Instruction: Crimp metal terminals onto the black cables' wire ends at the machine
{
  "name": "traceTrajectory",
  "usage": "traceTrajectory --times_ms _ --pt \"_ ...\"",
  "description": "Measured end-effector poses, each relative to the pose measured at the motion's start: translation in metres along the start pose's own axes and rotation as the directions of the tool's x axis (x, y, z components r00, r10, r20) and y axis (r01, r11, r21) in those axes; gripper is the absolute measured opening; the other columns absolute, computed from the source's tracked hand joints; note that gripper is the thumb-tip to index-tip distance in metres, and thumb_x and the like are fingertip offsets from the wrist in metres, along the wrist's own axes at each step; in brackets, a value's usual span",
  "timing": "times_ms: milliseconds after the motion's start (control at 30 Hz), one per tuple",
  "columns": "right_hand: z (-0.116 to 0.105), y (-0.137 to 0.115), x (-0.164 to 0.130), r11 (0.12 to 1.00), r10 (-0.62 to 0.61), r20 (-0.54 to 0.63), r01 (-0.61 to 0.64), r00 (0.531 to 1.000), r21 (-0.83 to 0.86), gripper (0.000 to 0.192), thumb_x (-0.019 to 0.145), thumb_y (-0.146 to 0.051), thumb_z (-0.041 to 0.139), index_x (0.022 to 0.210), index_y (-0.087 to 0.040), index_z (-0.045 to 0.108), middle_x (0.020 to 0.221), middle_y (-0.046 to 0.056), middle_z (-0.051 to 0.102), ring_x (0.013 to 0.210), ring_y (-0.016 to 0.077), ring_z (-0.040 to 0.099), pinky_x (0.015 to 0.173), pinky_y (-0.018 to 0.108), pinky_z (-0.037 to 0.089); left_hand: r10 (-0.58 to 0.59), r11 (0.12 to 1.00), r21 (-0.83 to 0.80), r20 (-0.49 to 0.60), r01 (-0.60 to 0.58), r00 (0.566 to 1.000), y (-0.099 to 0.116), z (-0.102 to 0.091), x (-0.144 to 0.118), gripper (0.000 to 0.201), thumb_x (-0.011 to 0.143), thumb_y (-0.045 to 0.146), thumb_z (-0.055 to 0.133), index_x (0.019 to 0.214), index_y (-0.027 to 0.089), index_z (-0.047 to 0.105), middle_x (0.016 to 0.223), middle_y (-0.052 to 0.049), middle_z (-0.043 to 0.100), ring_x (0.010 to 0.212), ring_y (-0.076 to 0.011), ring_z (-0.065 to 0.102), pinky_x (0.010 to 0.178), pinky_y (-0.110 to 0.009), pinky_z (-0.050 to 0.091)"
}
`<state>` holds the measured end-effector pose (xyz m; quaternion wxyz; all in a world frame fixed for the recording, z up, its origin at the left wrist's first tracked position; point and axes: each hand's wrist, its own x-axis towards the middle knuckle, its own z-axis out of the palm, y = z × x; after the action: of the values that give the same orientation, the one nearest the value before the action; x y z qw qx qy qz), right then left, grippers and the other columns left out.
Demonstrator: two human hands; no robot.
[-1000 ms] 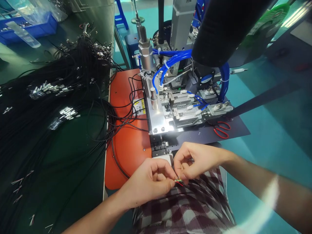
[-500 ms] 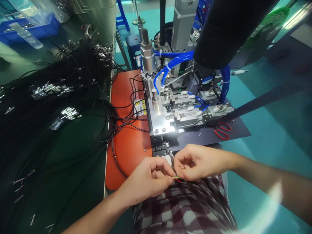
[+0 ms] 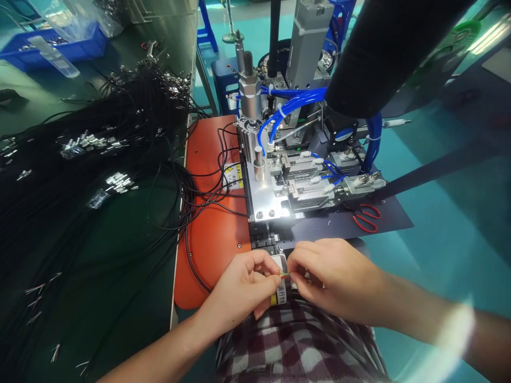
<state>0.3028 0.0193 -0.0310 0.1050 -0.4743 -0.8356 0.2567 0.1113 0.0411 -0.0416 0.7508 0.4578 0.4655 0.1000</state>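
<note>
Thin red and green wires bridge the small gap between my two hands. My left hand is closed, pinching them between thumb and forefinger. On the other side, my right hand has its fingertips closed at the free ends of these wires. The fingers hide most of their length. Just behind the hands, a white label with printed characters shows on the front of the machine.
An orange cover with black cables across it stands left of the machine. Farther left, a dark table bears many black cables with metal connectors and a blue bin. Red-handled scissors lie on the grey plate at right.
My right hand has turned, so its back now faces up, and the wires between the fingertips lie closer together. The whole view has shifted slightly.
</note>
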Motion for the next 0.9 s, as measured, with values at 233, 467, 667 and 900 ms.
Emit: traceTrajectory --times_ms 233,467,667,900 --pt "-0.008 -0.003 0.003 0.851 0.261 -0.019 -0.221 0.965 0.477 0.012 0.08 -0.012 0.052 0.072 -0.019 0.057 0.063 -0.003 0.057 0.053 0.0092 0.05 0.049 0.02 0.037 -0.016 0.995 -0.103 -0.023 0.013 1.0 0.002 0.001 0.0 0.011 0.072 0.023 0.059 0.074 0.017 0.05 0.038 0.01 0.043 0.03 -0.004 0.037 0.033 -0.014 0.023" --pt "0.013 -0.015 0.005 0.705 0.361 -0.057 -0.232 0.931 0.67 0.01 0.078 -0.017 0.057 0.068 -0.017 0.059 0.059 -0.003 0.054 0.051 0.0092 0.045 0.046 0.02 0.035 0.026 0.975 -0.22 -0.07 -0.041 0.997 0.001 0.002 0.0 0.013 0.072 0.024 0.062 0.074 0.017 0.051 0.041 0.01 0.043 0.03 -0.003 0.038 0.034 -0.013 0.024" --pt "0.029 -0.024 0.008 0.468 0.544 0.028 -0.331 0.839 0.819 0.014 0.077 -0.025 0.057 0.066 -0.017 0.055 0.051 -0.006 0.046 0.047 0.0089 0.04 0.044 0.021 0.032 0.06 0.963 -0.256 -0.12 -0.089 0.991 -0.003 0.003 0.002 0.016 0.079 0.029 0.062 0.074 0.017 0.053 0.038 0.01 0.042 0.031 -0.002 0.034 0.036 -0.014 0.02" --pt "0.055 -0.031 0.005 0.312 0.597 0.032 -0.268 0.802 0.912 0.018 0.079 -0.031 0.061 0.068 -0.018 0.056 0.053 -0.006 0.047 0.048 0.0094 0.041 0.046 0.022 0.032 0.083 0.933 -0.325 -0.223 -0.154 0.971 -0.008 0.008 0.002 0.016 0.08 0.027 0.061 0.072 0.017 0.053 0.037 0.009 0.042 0.031 -0.0022 0.029 0.037 -0.016 0.016"
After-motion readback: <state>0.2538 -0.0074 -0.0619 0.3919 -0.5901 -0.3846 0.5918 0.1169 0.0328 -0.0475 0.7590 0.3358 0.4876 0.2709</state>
